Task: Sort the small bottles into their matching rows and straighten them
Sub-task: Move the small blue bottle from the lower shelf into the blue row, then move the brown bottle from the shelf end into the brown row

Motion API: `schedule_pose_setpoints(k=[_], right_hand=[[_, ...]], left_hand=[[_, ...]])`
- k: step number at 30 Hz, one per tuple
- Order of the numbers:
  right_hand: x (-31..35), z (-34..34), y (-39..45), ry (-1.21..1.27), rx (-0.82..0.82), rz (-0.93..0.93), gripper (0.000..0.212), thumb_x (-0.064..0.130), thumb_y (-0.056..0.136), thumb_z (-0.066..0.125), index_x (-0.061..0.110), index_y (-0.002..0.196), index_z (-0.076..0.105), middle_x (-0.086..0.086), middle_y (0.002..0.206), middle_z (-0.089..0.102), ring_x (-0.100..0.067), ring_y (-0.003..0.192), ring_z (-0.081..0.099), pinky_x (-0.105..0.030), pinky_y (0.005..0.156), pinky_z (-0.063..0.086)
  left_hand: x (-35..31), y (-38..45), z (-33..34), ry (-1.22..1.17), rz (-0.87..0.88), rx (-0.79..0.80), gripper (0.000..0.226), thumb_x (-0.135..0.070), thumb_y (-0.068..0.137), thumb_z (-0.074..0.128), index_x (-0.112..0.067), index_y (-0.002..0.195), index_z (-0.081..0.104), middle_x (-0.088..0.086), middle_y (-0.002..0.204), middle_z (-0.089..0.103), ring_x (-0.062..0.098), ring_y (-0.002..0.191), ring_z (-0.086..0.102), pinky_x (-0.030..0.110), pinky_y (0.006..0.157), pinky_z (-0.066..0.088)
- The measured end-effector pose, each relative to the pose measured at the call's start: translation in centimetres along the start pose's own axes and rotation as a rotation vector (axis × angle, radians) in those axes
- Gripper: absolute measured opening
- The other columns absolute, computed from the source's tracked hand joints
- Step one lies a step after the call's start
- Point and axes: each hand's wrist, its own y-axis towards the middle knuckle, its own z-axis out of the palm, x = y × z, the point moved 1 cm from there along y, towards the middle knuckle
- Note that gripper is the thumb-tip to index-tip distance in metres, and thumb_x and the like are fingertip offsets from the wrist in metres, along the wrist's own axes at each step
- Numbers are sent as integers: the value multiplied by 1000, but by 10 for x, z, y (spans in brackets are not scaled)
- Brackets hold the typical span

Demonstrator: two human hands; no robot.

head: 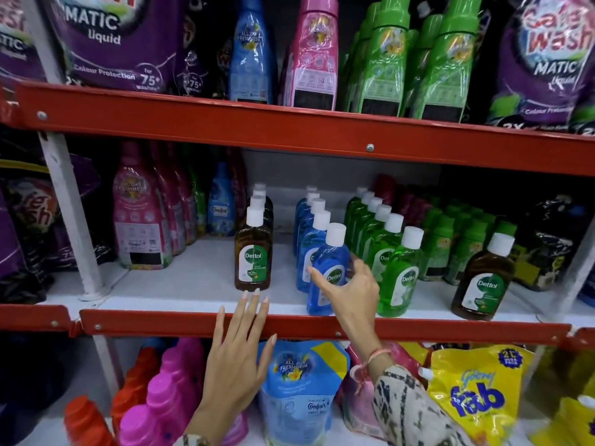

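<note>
- Bottles of Dettol stand on the middle shelf (pixel 199 278) in three rows that run from the front edge toward the back: a brown row (pixel 254 249), a blue row (pixel 314 233) and a green row (pixel 383 239).
- Every bottle in these rows stands with its long axis vertical and its white cap up; the front labels face the camera.
- The front blue bottle (pixel 328 278) leans a little, its cap tipped to the right of its base, and sits forward of its row at the shelf edge.
- One lone brown bottle (pixel 483 278) stands apart at the right, beyond the green row and near the shelf front, its top leaning slightly right.
- The right hand (pixel 349 291) reaches up over the red shelf rail (pixel 418 329), fingers spread and curved around the front blue bottle; thumb and fingers look close to its sides, but whether they press it I cannot tell.
- The left hand (pixel 240 342) is flat and open, fingers straight, tips just below the front brown bottle (pixel 253 252) and apart from it.
- Bottles further back in each row are hidden but for their caps.
- The right hand covers the lower right of the blue bottle, and the rear labels cannot be read.
</note>
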Motion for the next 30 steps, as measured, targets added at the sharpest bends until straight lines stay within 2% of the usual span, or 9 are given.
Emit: schedule_pose_setpoints(k=[4,6,8,11,14,16,19,21,30], right_hand=[[-7,-12,-11,14,38,-26,91,63,68,73,8,136,50,-7,133,58,-23,121,55,-34,100,45],[-17,-25,-18,50,-29,-27,82,63,72,69,17,137,49,2,132,58,-15,120,55,-36,102,47],[-33,-42,-20,83,-159,-15,65,54,78,68,20,131,52,7,122,58,-14,112,57,-39,96,51],[-64,-68,-13,51,-377,97,65,39,83,69,14,138,42,-5,131,48,-22,118,49,-46,100,47],[-93,-87,3,17,-512,223,85,27,80,73,4,147,26,-21,147,28,-32,131,32,-38,110,33],[-107,-98,19,-25,-561,269,89,25,80,74,0,147,22,-26,147,25,-38,131,28,-37,107,30],[-127,-115,47,-82,-592,341,93,26,78,76,-6,145,19,-30,147,26,-45,131,28,-49,110,27],[-136,-122,62,-91,-582,393,99,29,75,78,-8,145,18,-30,146,28,-47,132,29,-52,112,26],[-144,-127,66,-64,-579,315,81,32,67,83,-4,128,43,-27,126,49,-40,118,46,-48,96,40]], left_hand=[[7,6,0,40,-90,-1,65,-49,98,31,-20,156,25,5,165,23,24,153,18,61,120,13],[12,9,0,67,-110,4,66,-50,98,31,-19,156,25,6,166,21,24,154,16,63,120,15],[14,10,0,87,-101,6,67,-51,98,30,-18,156,26,6,166,22,25,154,16,62,120,17],[12,10,-1,88,-91,0,66,-51,99,28,-17,155,28,6,164,28,26,152,22,58,121,18],[10,9,0,76,-103,-13,66,-53,100,24,-14,153,32,9,158,38,27,147,31,50,122,14],[9,9,-1,67,-116,-16,67,-55,101,20,-13,152,35,12,154,45,27,144,37,46,122,11],[9,9,-2,60,-129,-6,67,-55,101,19,-13,150,39,14,144,56,31,135,48,48,120,16],[9,11,-2,71,-133,-12,67,-54,101,19,-12,148,43,15,137,61,34,130,53,49,118,19],[9,10,-1,108,-149,-22,67,-54,102,18,-10,143,49,17,126,66,38,123,58,52,115,23]])
